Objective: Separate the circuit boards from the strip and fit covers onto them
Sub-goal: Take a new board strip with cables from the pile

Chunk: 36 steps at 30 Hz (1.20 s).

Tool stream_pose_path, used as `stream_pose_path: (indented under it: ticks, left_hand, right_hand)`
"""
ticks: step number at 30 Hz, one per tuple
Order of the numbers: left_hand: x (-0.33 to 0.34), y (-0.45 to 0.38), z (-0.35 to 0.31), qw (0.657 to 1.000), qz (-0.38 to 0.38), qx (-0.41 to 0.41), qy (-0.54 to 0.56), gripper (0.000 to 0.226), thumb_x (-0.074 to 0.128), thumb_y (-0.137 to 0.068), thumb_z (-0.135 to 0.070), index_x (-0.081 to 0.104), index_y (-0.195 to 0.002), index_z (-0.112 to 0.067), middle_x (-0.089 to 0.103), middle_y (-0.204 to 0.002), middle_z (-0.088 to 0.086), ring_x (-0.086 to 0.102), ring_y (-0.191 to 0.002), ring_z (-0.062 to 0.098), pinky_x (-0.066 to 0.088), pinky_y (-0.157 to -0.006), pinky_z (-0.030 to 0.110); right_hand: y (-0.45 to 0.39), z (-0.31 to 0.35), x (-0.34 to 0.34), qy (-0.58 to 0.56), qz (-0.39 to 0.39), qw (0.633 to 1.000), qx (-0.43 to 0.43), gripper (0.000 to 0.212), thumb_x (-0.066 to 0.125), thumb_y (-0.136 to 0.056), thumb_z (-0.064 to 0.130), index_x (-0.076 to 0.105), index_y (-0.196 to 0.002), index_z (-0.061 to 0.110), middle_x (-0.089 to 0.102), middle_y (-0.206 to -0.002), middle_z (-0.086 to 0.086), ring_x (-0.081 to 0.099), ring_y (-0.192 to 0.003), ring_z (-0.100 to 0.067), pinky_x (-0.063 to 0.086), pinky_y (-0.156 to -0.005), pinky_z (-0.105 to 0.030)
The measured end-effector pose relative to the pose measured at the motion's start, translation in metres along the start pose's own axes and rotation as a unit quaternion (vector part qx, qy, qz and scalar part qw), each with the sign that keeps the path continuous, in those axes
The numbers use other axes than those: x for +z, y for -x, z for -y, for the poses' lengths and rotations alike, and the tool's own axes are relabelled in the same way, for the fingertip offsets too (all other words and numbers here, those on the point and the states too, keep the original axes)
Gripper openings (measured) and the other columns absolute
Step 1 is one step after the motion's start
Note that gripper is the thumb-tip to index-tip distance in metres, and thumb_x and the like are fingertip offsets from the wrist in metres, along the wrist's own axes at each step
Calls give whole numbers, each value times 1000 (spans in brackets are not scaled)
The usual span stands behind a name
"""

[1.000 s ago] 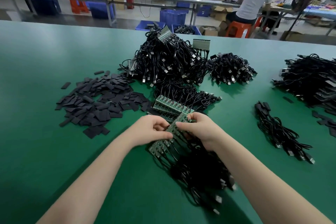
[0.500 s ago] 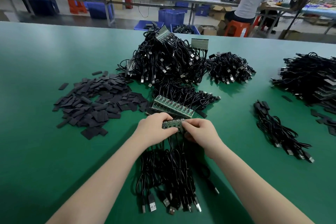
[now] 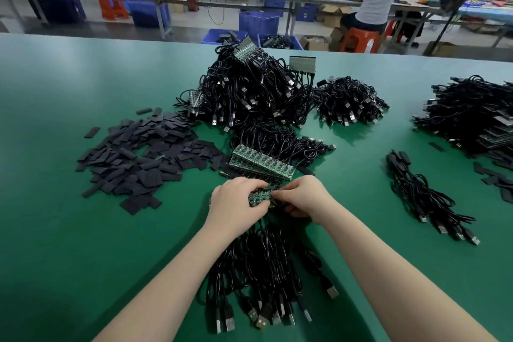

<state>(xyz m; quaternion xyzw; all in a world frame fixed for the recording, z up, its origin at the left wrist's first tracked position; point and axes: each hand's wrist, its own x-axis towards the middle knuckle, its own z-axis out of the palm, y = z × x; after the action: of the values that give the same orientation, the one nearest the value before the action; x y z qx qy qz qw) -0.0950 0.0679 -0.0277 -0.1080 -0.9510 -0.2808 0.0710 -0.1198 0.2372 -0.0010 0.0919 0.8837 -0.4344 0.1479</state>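
Green worktable (image 3: 69, 230), both hands pinching one circuit board strip (image 3: 259, 195): left hand (image 3: 238, 203), right hand (image 3: 302, 197), covers (image 3: 138, 158) piled left.

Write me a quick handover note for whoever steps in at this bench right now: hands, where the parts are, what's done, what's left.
Left hand: grips the left part of the circuit board strip.
Right hand: pinches the strip's right end; whether a board has snapped off yet cannot be seen.
The strip's black USB cables trail toward you on the green table.
More uncut strips lie just beyond the hands, others in the big cable heap.
Covers: loose black pile to the left.
Done: a small cable bundle lies at right; whether it is finished cannot be told.
Left: separate these boards, fit covers, then the remaining strips.
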Motion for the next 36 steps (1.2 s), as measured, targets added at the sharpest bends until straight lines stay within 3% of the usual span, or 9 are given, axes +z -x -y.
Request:
stream_pose_path:
  ticks: [5, 10, 18, 22, 26, 28, 31, 33, 36]
  left_hand:
    - [4, 4, 2, 1000, -17, 16, 18, 34, 63, -87, -40, 69, -120, -34, 64, -119, -14, 54, -115, 7, 45, -95, 29]
    - [6, 2, 3, 999, -5, 21, 26, 34, 63, -88, -37, 70, -120, -29, 65, -119, -12, 53, -116, 10, 47, -93, 32]
    - [8, 1, 4, 999, 4, 32, 24, 24, 64, -88, -39, 76, -107, -32, 63, -105, -16, 54, -99, 13, 48, -76, 31]
    - [6, 1, 4, 999, 15, 29, 41, 28, 62, -89, -38, 73, -113, -29, 66, -111, -13, 55, -108, 13, 49, -89, 36]
    - [-1, -1, 4, 989, -8, -23, 146, 25, 59, -92, -34, 71, -114, -33, 64, -110, -24, 54, -102, -6, 43, -88, 19]
    - [-5, -2, 5, 980, 10, -51, 194, 25, 61, -91, -33, 70, -115, -36, 58, -104, -31, 51, -95, -15, 40, -85, 16]
    - [-5, -2, 6, 991, 54, -8, 123, 26, 67, -87, -31, 72, -112, -32, 64, -107, -19, 57, -103, 4, 48, -92, 30]
    - [-4, -1, 5, 994, 43, 19, 101, 19, 68, -87, -28, 76, -104, -29, 68, -105, -12, 59, -100, 9, 51, -88, 33]
    - [-2, -1, 3, 992, 39, 25, 120, 19, 68, -88, -23, 76, -104, -28, 69, -105, -13, 60, -100, 5, 51, -89, 27]
  right_hand:
    - [-6, 4, 0, 30, -8, 999, 9, 20, 79, -82, 31, 71, -68, 19, 66, -66, -5, 61, -61, -17, 60, -64, -31]
    - [-14, 13, 1, 34, 16, 996, 79, 26, 80, -81, 27, 63, -70, 11, 61, -63, -3, 55, -53, -14, 47, -45, -22]
    - [-19, 18, 7, 81, 5, 993, 89, 26, 76, -80, 22, 59, -64, 10, 59, -59, -4, 55, -56, -19, 50, -57, -26]
    - [-1, 0, 1, -10, -5, 1000, 16, 19, 72, -85, 26, 63, -75, 12, 62, -67, -3, 57, -60, -16, 50, -58, -24]
    - [32, -7, -15, -229, -52, 971, -39, 16, 66, -94, 25, 60, -89, 11, 67, -83, -7, 64, -60, -9, 57, -62, -28]
    - [47, -1, -26, -232, -164, 953, -107, 11, 62, -96, 24, 59, -92, 14, 66, -85, -6, 65, -60, -8, 59, -66, -34]
    - [74, 25, -40, -215, -302, 889, -269, 10, 58, -98, 26, 55, -89, 29, 62, -81, 7, 62, -65, -21, 53, -61, -35]
    - [91, 47, -44, -204, -321, 855, -352, 13, 57, -98, 26, 52, -89, 34, 59, -78, 9, 55, -59, -21, 45, -53, -34]
    - [106, 73, -47, -209, -279, 849, -397, 14, 59, -98, 23, 54, -91, 34, 63, -82, 3, 62, -65, -24, 52, -57, -36]
